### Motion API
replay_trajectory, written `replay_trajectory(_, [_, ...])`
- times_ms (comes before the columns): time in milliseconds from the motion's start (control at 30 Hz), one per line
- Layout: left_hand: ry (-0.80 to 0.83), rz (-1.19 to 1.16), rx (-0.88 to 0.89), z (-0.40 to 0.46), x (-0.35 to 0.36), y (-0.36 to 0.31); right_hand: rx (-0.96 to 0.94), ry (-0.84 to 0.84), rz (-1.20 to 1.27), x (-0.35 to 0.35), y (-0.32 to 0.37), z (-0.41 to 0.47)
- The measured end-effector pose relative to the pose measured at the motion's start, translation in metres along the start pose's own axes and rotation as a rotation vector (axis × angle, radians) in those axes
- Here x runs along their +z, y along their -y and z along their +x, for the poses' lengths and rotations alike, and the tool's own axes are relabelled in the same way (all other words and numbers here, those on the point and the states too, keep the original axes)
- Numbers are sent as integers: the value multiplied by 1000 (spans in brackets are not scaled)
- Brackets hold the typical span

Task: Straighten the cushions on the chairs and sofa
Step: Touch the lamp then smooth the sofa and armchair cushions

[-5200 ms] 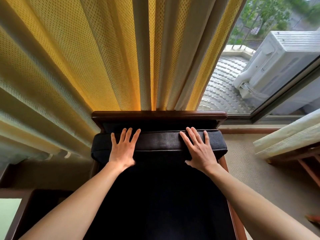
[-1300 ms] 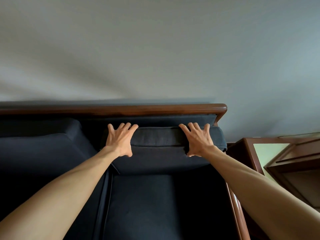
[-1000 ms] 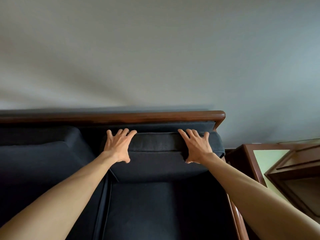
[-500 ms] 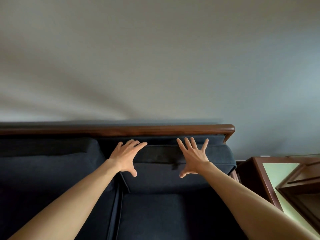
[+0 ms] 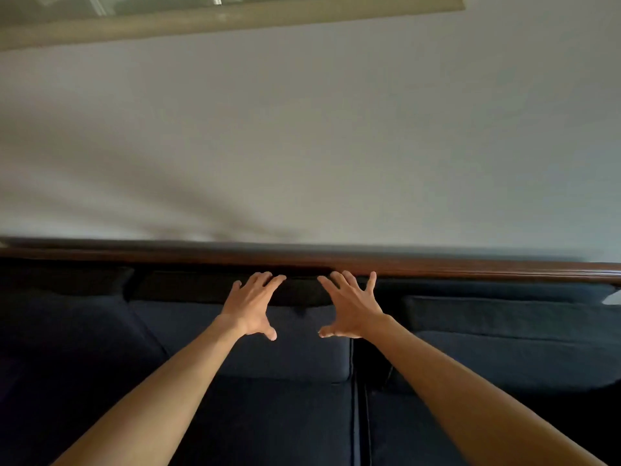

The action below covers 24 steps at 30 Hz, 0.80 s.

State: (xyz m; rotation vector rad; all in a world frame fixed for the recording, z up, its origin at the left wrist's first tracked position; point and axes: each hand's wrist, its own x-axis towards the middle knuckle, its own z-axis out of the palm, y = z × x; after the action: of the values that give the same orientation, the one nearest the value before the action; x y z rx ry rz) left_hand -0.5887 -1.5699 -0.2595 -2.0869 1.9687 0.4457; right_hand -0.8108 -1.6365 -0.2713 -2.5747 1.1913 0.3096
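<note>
Both hands are spread wide, fingers splayed, gripping nothing. The left hand [image 5: 250, 307] and right hand [image 5: 351, 309] reach toward the top edge of the middle back cushion [image 5: 242, 338], a soft, dark navy fabric block with rounded corners; whether they touch it is unclear. Another back cushion [image 5: 510, 341] sits beyond the right hand. Just past the fingertips runs the sofa's glossy brown wooden rail [image 5: 470, 269], against a plain pale wall [image 5: 302, 146].

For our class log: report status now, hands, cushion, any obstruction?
Left hand open, right hand open, fingers spread. Both at top edge of middle back cushion, nothing gripped. Wooden rail just behind fingertips; no obstruction.
</note>
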Motion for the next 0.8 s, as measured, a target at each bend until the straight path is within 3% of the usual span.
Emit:
replay_trajectory(167, [19, -27, -26, -1, 17, 76, 87, 22, -54, 11, 58, 42])
replay_trajectory(400, [49, 47, -76, 13, 20, 127, 144, 95, -141, 22, 65, 60])
replay_trajectory(800, [-53, 145, -46, 12, 26, 111, 159, 65, -194, 21, 43, 46])
